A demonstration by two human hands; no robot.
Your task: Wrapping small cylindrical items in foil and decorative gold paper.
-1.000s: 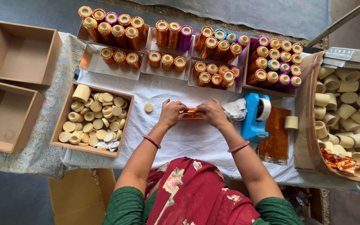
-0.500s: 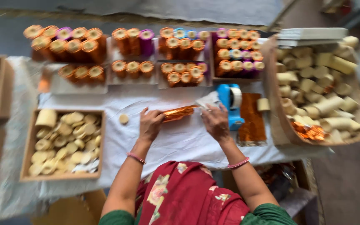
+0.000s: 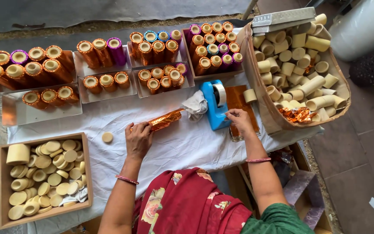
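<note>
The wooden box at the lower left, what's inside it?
The wooden box holds a heap of pale round discs, one short pale tube in its top left corner and a scrap of white cloth. Its floor, and anything lower in the heap, is covered.

Orange foil-wrapped tube (image 3: 163, 121), lying slantwise
</note>
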